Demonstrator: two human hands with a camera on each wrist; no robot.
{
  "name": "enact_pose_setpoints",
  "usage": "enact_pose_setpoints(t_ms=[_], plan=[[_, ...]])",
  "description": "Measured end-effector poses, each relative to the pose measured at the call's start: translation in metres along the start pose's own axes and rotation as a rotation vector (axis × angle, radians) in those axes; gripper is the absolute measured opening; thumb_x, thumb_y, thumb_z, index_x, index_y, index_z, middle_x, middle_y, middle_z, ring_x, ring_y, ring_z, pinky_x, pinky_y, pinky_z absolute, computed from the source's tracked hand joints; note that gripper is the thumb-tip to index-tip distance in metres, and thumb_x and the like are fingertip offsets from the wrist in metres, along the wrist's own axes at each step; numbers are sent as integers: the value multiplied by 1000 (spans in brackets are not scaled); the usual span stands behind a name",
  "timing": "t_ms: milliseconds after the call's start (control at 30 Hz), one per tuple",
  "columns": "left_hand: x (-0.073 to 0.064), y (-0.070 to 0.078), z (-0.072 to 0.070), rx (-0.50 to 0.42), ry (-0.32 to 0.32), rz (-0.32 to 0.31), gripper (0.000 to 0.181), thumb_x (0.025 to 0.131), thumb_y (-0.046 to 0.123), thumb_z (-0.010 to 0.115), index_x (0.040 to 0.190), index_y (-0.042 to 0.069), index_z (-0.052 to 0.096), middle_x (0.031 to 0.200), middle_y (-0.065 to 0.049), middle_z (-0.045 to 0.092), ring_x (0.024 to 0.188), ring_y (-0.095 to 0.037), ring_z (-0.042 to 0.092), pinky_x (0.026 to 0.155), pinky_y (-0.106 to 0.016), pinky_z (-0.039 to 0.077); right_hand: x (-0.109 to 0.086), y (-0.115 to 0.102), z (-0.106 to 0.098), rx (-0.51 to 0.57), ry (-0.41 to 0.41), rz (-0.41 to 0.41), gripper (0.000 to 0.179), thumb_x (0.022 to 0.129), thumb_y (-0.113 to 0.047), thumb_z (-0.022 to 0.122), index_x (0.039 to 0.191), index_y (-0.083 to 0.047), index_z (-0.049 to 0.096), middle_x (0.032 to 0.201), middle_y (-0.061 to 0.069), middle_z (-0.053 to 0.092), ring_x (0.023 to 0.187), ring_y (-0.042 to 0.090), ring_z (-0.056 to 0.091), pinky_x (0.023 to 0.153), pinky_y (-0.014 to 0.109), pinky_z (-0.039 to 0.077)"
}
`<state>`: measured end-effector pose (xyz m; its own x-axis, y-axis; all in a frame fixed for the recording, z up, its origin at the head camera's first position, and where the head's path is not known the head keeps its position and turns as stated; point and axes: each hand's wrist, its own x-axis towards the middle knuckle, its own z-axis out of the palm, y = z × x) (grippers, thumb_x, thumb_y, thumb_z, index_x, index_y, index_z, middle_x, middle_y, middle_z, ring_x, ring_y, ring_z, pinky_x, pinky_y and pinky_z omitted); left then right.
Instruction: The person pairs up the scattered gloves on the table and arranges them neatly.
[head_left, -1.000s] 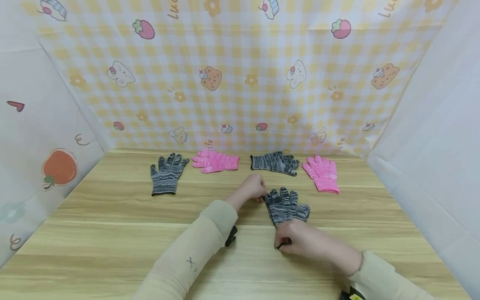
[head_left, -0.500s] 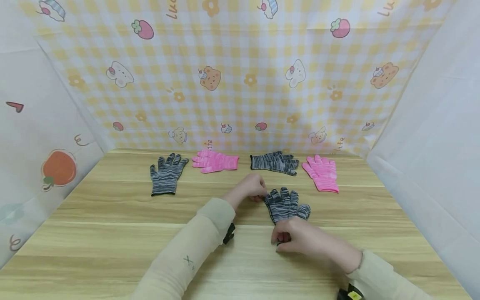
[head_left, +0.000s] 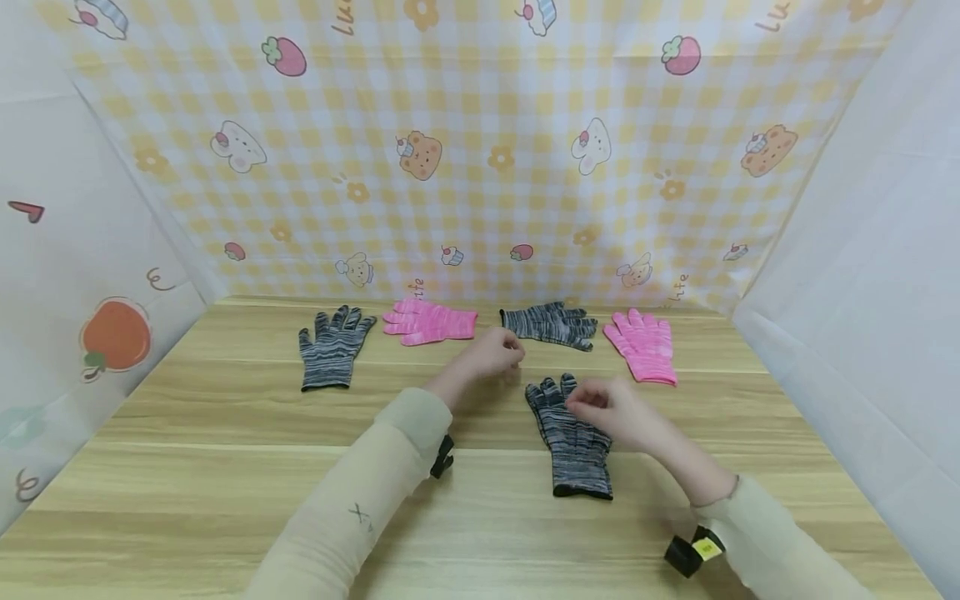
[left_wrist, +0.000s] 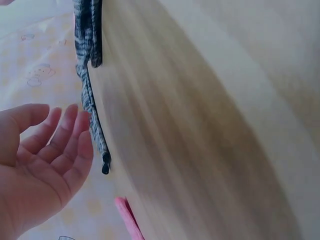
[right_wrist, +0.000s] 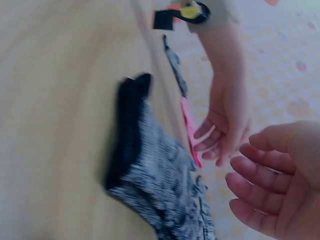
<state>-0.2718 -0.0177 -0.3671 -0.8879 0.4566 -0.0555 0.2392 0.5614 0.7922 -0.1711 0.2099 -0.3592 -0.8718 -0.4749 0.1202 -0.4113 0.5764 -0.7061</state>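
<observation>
Glove (head_left: 577, 467) lying nearest the table's (head_left: 187, 517) front edge.
I'm watching left hand (head_left: 491, 352) and right hand (head_left: 615, 408) loosely curving empty fingers; smoothing should be gentle.

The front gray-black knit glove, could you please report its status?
Left hand empty. Right hand empty, partly hiding the front gray-black knit glove in head view. Glove on table, cuff at near end.

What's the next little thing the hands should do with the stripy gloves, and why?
Maybe the left hand should pinch the sideways striped gray glove by its cuff. That hand is empty, its fingertips look close to that cuff in the head view, and the stripes look like those on the front striped gray glove.
</observation>
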Motion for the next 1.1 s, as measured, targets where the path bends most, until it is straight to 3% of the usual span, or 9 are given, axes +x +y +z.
enact_pose_setpoints(t_ms=[133,300,467,567,700,800,900,933,1100], plan=[[5,-2,-5,-9,79,11,24,97,10,53,111,-5,65,88,-10,65,82,-22,62,72,-28,52,11,5,-12,32,108,96,20,94,-13,61,99,5,69,82,13,68,70,26,62,60,30,52],[9,-5,-9,-75,173,-20,23,97,8,52,111,-5,64,96,-15,65,87,-26,63,75,-32,53,24,11,-23,134,176,233,27,97,-13,55,107,9,65,92,19,67,82,33,64,75,41,55],[13,-9,-11,-108,257,-84,26,96,11,54,114,-3,64,106,-13,64,89,-23,59,80,-33,52,38,18,-30,247,235,345,34,98,-16,52,112,14,60,102,24,65,85,30,65,77,35,56],[16,-12,-12,-161,278,-132,29,96,12,54,120,-3,61,113,-14,62,89,-26,59,80,-34,52,45,23,-34,323,251,400,41,99,-19,51,120,16,54,112,28,61,80,19,66,79,32,55],[18,-15,-14,-217,296,-185,32,96,14,53,124,-1,58,114,-16,60,88,-29,60,78,-35,53,55,28,-39,459,256,451,49,100,-19,47,132,18,41,129,33,49,79,6,62,91,35,50],[18,-15,-15,-220,307,-201,32,96,16,54,123,0,58,113,-16,60,89,-27,59,79,-35,52,62,32,-42,540,267,492,52,101,-18,43,137,17,33,138,34,40,100,24,63,100,40,42],[20,-15,-15,-227,302,-204,34,96,18,54,124,-1,58,117,-16,59,91,-25,58,81,-35,51,69,36,-45,590,279,537,53,101,-18,41,142,15,28,143,32,35,123,39,47,105,41,37],[20,-15,-15,-229,299,-207,35,96,18,54,125,-1,57,120,-16,59,92,-26,57,81,-35,51,71,37,-45,607,281,553,53,101,-17,40,143,13,26,144,31,33,129,41,39,106,41,36],[27,-14,-13,-231,270,-223,44,97,22,53,135,-1,50,130,-17,54,100,-29,58,85,-38,51,80,44,-44,717,291,611,53,102,-16,38,147,8,21,150,27,26,134,40,33,109,40,32]])
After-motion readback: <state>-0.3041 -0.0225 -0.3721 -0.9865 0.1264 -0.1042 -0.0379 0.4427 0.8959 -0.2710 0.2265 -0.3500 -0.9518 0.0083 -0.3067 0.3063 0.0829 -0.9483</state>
